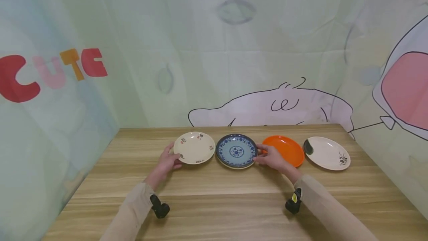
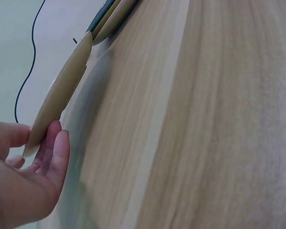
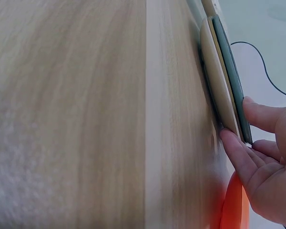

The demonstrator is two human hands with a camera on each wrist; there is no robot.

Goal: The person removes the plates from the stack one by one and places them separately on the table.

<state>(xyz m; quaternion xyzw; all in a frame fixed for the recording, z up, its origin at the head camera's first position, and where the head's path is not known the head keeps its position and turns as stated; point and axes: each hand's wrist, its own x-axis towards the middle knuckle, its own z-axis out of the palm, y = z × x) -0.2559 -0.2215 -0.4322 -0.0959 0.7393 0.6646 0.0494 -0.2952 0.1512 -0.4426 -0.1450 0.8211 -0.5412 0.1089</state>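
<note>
My left hand (image 1: 168,159) grips the left rim of a cream plate (image 1: 194,148) with small floral marks, thumb above and fingers beneath. In the left wrist view this cream plate (image 2: 62,86) is lifted off the wood, casting a shadow. Beside it, a blue-patterned plate (image 1: 236,151) lies on top of a stack. My right hand (image 1: 272,158) pinches the stack's right rim. From the right wrist, the thumb sits on the dark top plate (image 3: 231,71) and fingers reach under the pale lower plate (image 3: 214,67); a thin yellowish edge shows between them.
An orange plate (image 1: 288,151) lies just right of the stack, partly behind my right hand. Further right is a white oval plate (image 1: 329,153) with a dark green patch. The wooden table (image 1: 214,211) ends at a printed curtain (image 1: 200,55) behind the plates.
</note>
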